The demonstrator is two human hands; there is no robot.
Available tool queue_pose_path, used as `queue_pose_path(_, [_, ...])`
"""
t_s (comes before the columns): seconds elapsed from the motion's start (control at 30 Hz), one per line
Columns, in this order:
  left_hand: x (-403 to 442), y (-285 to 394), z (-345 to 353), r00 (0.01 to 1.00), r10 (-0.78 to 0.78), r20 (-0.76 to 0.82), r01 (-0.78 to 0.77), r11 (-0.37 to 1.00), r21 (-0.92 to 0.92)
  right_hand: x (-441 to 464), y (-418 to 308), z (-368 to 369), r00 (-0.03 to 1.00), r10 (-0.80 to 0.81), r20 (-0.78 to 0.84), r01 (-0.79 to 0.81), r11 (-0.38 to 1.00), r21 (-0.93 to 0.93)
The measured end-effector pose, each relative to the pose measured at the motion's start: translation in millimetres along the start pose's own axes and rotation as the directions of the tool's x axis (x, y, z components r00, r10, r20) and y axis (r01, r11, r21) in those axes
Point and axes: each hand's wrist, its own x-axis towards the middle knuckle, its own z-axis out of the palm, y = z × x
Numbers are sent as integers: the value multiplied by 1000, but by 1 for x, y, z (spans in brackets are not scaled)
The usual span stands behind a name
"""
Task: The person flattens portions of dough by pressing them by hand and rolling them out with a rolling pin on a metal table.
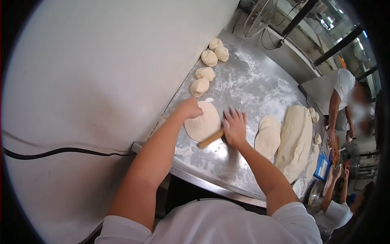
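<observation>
A flat round of dough (202, 124) lies on the floured metal table. My left hand (190, 109) is closed on its upper left edge, fingers curled in. The wooden rolling pin (211, 139) slants at the round's lower right edge, its far end hidden under my right hand (235, 127). That hand lies flat over the pin with the fingers stretched out and slightly blurred. Beyond my left hand, along the wall, sit several dough balls (200, 87). To the right of my right hand is a stack of flattened dough rounds (268, 137).
A long thick slab of dough (295, 140) lies right of the stack. Past it are a blue tray (322, 166) and a metal bowl (314, 192). Two other people work at the right. A white wall (93, 81) borders the table's left; a fan (260, 16) stands behind.
</observation>
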Motion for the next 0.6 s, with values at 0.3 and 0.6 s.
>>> queue_pose_path(0.3, [-9, 10, -20, 952, -73, 298, 74, 997, 9, 83, -37, 8, 998, 52, -40, -54, 998, -42])
queue_pose_path(0.6, [-1, 2, 4, 974, 70, 214, -25, 978, -206, -29, 7, 3, 998, -17, -53, 17, 1000, 8])
